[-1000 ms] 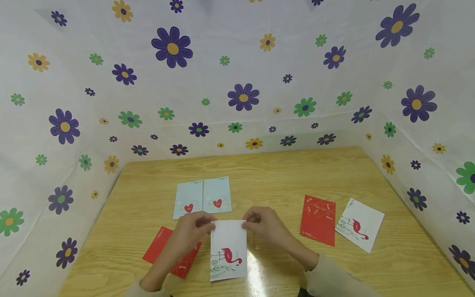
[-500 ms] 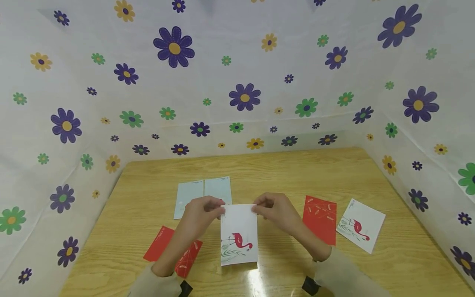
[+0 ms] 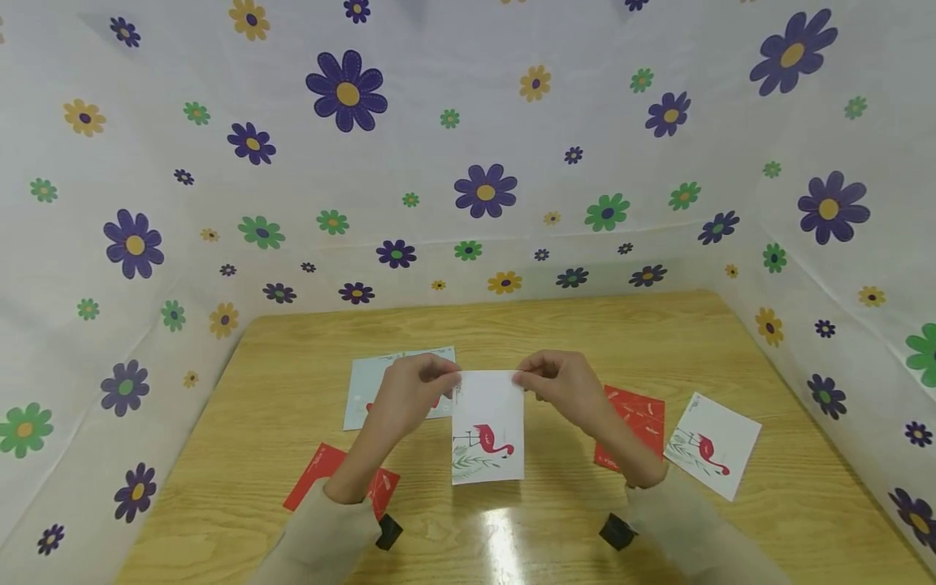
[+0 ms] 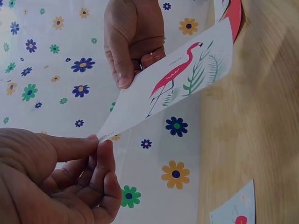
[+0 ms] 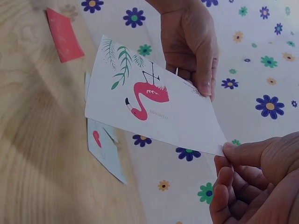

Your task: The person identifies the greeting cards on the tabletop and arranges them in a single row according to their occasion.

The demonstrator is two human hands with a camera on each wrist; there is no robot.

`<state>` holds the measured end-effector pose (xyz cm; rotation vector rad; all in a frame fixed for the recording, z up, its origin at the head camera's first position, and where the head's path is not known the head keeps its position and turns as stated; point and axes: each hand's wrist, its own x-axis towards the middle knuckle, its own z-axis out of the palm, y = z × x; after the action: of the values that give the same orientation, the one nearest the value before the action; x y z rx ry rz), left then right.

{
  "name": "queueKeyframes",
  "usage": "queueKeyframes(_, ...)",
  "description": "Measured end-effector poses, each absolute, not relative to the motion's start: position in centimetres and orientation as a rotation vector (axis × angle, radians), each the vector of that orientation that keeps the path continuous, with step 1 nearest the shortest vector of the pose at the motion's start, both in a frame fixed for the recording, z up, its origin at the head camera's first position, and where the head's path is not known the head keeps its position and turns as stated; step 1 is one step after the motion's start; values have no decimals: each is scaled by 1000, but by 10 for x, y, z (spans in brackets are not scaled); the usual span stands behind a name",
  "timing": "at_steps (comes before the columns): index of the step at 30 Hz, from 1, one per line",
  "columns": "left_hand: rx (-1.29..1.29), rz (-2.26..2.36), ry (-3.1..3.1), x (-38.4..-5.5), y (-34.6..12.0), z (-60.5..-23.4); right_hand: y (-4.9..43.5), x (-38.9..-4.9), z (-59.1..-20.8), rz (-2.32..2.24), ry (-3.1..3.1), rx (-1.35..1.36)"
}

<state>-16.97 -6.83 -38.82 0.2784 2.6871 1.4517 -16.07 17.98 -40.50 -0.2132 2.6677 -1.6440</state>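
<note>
A white card with a red flamingo and green leaves point(image 3: 488, 426) is held up over the table by its two far corners. My left hand point(image 3: 413, 390) pinches the far left corner between thumb and forefinger. At the far right corner my right hand point(image 3: 563, 386) pinches it the same way. The left wrist view shows the card point(image 4: 187, 70) stretched flat between both hands. Behind my left hand lie light blue cards point(image 3: 360, 394) with red hearts, partly covered by that hand.
A red card point(image 3: 319, 469) lies on the wooden table point(image 3: 585, 333) at left, partly under my left forearm. To the right are another red card point(image 3: 638, 414) and a second flamingo card point(image 3: 712, 447). A flower-print cloth point(image 3: 409, 146) walls the back and sides.
Both hands have carried the flamingo card away from the table's near side, forward and slightly right. It now partly overlaps my view of the blue cards' right end.
</note>
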Motion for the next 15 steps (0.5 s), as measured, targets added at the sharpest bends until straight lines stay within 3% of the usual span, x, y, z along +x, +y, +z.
queueKeyframes(15,347,1481,2689,-202,-52,-372,196,-190,-387,-1616,2700,-218)
